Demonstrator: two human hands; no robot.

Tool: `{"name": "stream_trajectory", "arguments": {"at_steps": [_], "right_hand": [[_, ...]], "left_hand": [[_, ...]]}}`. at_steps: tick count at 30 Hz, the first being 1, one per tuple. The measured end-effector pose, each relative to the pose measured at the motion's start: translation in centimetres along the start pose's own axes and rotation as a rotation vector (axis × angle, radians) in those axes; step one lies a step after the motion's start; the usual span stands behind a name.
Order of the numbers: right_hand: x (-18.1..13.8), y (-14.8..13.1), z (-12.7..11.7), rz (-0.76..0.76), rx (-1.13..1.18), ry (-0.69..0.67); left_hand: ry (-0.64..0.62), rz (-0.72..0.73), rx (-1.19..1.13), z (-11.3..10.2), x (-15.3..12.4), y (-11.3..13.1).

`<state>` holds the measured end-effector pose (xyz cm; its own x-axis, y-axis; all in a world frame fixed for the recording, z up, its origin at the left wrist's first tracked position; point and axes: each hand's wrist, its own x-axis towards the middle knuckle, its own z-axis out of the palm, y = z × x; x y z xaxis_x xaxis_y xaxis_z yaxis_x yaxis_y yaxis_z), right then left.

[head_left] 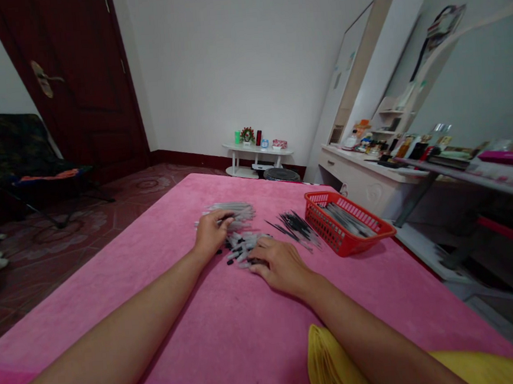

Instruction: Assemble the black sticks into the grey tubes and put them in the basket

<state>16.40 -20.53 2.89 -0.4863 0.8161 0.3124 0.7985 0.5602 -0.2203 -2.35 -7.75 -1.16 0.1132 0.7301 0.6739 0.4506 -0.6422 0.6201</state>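
Pink cloth [232, 336] before a pale wall [237, 63], two hands among small sticks.
Head view: left hand [212, 234], fingers bent narrow, at pale sticks [236, 206], twelve o'clock of a black-tipped pile [242, 247]; right hand [284, 264], fingers curled over that pile's four-o'clock edge; whether either grips anything, I cannot tell. Thin black rods [295, 224] lie at two o'clock, a red basket [354, 246] at three.

You can read no text, brand, number or sign here, any markings on the bottles [405, 145] atop the white dressing table [358, 175] being too small and blurred to make out.
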Motion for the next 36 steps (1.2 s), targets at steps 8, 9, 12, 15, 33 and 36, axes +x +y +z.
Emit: {"name": "stream_trajectory", "arguments": {"at_steps": [8,9,12,15,33,36], "right_hand": [[0.0,0.6,0.2,0.092,-0.108,-0.019],[0.0,0.6,0.2,0.091,-0.106,-0.017],[-0.1,0.2,0.3,0.057,-0.102,-0.037],[0.0,0.0,0.6,0.047,-0.117,-0.068],[0.5,3.6,1.5,0.358,0.465,0.477],[0.8,5.0,1.7,0.423,0.652,0.541]], "left_hand": [[-0.006,0.012,0.004,0.1,0.0,-0.3],[-0.01,0.017,0.002,0.2,0.0,-0.4],[-0.018,0.025,0.005,0.3,-0.1,-0.6],[-0.023,0.025,0.024,0.3,-0.1,-0.5],[-0.124,0.112,0.083,0.1,-0.3,0.5],[-0.174,0.206,0.123,0.0,-0.4,0.7]]}}
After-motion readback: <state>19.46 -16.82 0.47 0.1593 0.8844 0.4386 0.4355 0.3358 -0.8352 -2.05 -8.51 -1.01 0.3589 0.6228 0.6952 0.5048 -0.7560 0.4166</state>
